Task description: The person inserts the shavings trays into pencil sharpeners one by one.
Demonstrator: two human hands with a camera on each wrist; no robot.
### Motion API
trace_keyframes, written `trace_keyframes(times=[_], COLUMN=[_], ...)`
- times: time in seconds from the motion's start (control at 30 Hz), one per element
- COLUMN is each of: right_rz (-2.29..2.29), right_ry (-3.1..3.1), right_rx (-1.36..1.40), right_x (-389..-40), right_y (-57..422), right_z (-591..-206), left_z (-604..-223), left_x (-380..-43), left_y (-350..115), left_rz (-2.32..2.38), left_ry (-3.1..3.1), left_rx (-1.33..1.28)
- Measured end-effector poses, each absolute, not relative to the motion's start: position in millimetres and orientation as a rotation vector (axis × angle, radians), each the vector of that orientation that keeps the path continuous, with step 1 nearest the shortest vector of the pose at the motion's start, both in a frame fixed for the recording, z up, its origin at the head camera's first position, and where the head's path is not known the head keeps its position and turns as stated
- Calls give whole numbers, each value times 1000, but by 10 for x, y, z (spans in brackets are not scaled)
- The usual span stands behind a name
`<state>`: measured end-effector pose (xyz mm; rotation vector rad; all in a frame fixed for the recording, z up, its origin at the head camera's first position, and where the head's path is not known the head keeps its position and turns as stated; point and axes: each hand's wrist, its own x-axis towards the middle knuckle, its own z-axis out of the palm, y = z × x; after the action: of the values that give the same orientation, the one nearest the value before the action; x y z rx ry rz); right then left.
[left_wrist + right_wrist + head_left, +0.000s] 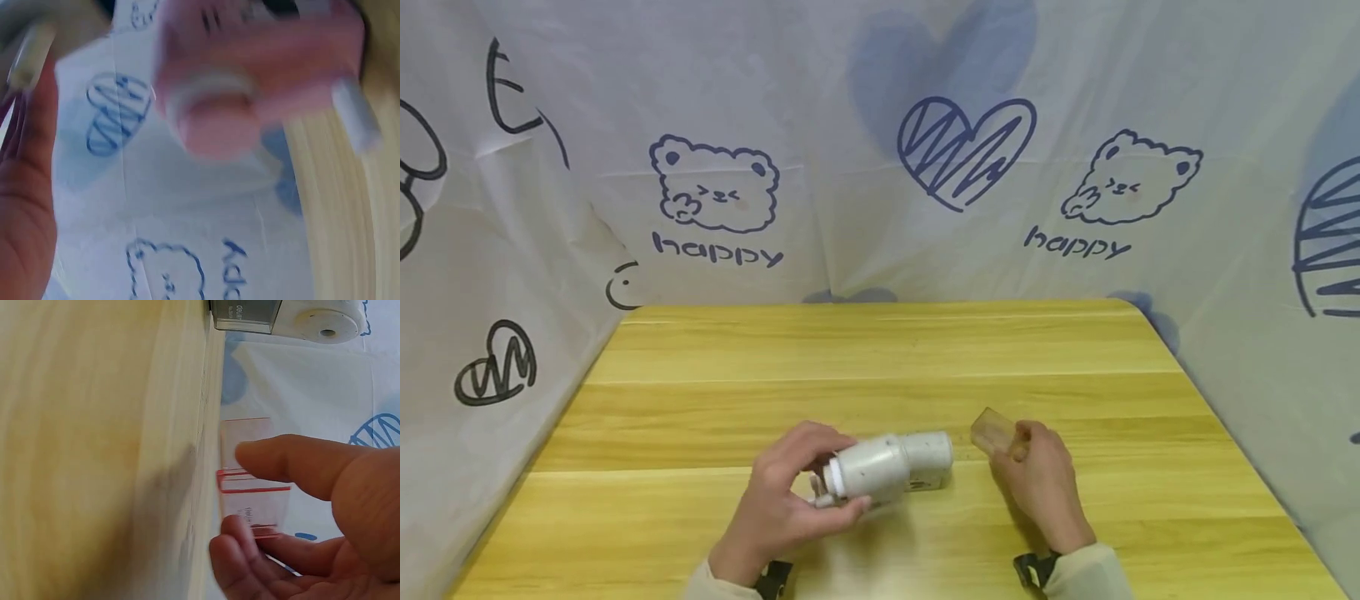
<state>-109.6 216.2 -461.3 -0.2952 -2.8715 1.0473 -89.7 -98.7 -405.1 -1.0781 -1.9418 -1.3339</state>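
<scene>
A desktop pencil sharpener (880, 467) with a rounded pale body stands near the middle of the table. Its crank side looks pink and blurred in the left wrist view, with a pale crank handle (357, 115). My left hand (786, 483) grips the crank end, thumb in front and fingers behind; the fingertips' contact is partly hidden. Pinched by thumb and fingers of my right hand (1041, 475) is a small clear plastic box (992, 429), low over the table. Red edges and small print mark this box in the right wrist view.
The wood-patterned table (887, 350) has rounded far corners. White cloth (850, 167) printed with bears and hearts surrounds its back and sides. The sharpener's dark see-through drawer (247, 314) shows at the top of the right wrist view.
</scene>
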Motion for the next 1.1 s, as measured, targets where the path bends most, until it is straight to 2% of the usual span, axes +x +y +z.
trace_keyframes(times=[0.17,0.4,0.67,1.1], right_rz=[1103,1285,1560,1930], right_ry=[-2771,-2668,-2572,-2502], right_rx=[-317,-308,-130,247], right_x=[-1117,-1119,-1070,-994], right_y=[2138,2092,2078,2053], right_z=[-4608,-4575,-4519,-4417], left_z=[-4232,-4294,-4317,-4377], left_x=[-842,-785,-770,-835], left_y=[-876,-837,-834,-823], left_rz=[-1405,-1305,-1382,-1315], left_ry=[-2280,-2792,-2902,-2912], left_rx=[-1305,-1244,-1146,-1211])
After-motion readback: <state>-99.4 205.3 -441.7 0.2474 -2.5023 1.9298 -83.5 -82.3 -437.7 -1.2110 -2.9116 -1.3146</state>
